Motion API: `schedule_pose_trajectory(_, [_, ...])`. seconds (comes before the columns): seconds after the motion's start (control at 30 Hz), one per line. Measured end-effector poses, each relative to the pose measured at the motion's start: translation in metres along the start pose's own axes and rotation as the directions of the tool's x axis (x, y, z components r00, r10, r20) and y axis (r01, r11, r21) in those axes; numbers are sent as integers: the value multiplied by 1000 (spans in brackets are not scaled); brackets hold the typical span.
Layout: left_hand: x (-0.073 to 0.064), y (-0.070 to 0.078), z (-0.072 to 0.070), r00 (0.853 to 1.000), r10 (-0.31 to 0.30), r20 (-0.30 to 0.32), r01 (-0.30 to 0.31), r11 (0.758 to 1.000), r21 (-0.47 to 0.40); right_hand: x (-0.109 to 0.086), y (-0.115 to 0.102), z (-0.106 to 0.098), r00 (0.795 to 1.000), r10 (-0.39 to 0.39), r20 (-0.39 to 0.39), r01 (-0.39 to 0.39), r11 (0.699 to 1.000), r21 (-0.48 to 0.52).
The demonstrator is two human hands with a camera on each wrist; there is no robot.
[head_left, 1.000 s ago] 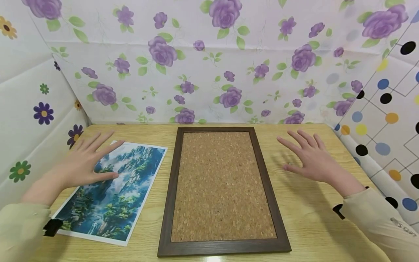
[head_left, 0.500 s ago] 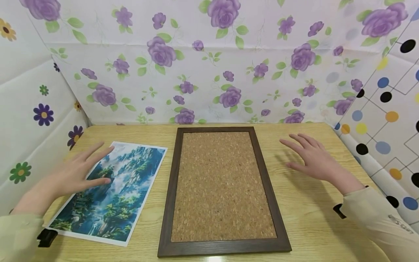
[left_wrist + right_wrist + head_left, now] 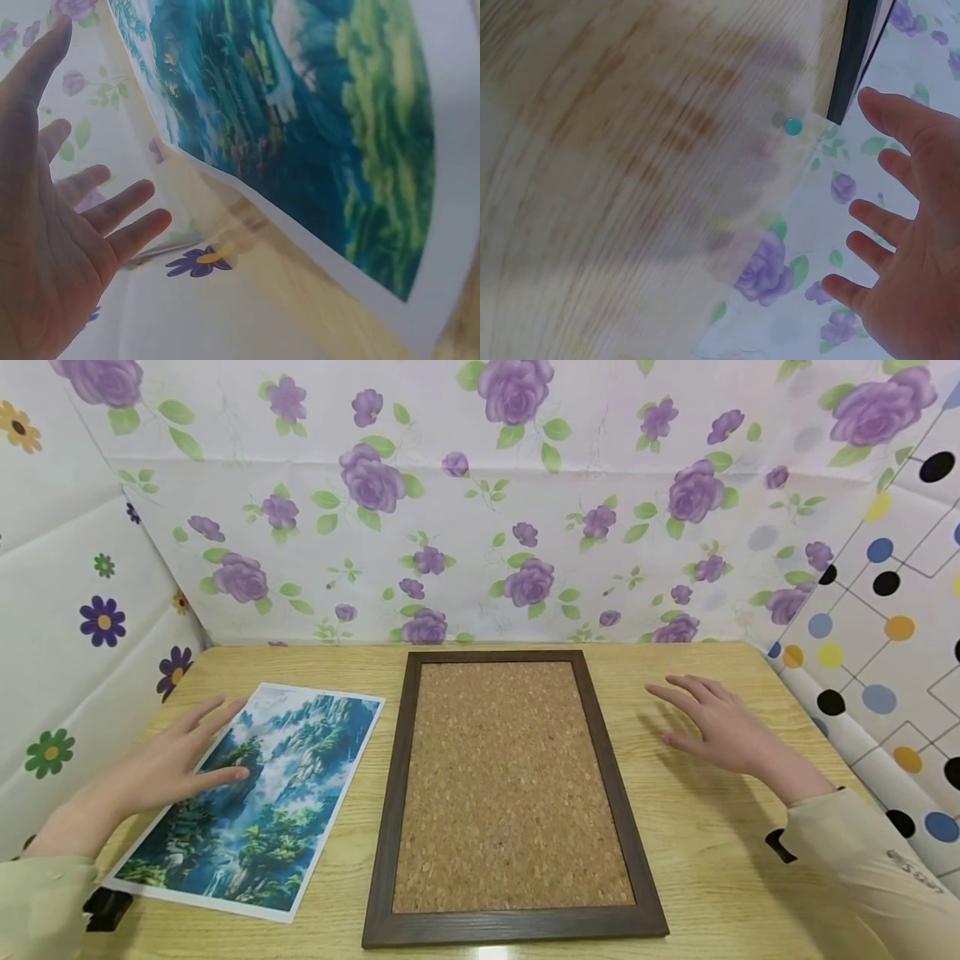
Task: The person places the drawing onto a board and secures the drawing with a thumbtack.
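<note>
A printed mountain landscape (image 3: 292,777) with a white border lies slanted on the table's left side. Over its left edge hovers my left hand (image 3: 161,768), fingers spread and holding nothing; the left wrist view shows a gap between that hand (image 3: 67,225) and the paper (image 3: 300,135). Mid-table lies a cork board (image 3: 510,793) in a dark brown wooden frame. To its right my right hand (image 3: 723,731) hangs above the wood with extended fingers, its shadow below. A small teal round thing (image 3: 793,126) shows on the tabletop beyond the right fingers; its kind is unclear.
The pale wood table (image 3: 697,868) meets a back wall (image 3: 480,527) covered in purple-flower cloth. White walls stand close on both sides, the left one (image 3: 67,693) with daisies, the right one (image 3: 885,693) with coloured dots.
My left hand has drawn left and a little lower, uncovering more of the print. My right hand has shifted slightly right and down. The print and the board stay put.
</note>
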State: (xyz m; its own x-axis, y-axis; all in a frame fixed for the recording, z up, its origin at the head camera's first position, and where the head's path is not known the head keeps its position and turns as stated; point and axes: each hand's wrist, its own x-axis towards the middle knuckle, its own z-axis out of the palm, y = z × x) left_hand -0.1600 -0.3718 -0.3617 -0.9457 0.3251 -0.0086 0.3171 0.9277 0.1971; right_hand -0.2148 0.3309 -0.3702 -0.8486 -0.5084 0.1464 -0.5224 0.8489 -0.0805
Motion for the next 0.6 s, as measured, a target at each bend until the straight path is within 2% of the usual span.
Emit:
schedule_pose_trajectory(0.33, [-9,-13,7,999,-42,19,43,995,-90,0,5,5,1000,-13,2,13,1000,6])
schedule_pose_trajectory(0.6, [-12,-21,11,1000,-25,3,25,988,-151,0,5,6,999,-5,34,4,999,33])
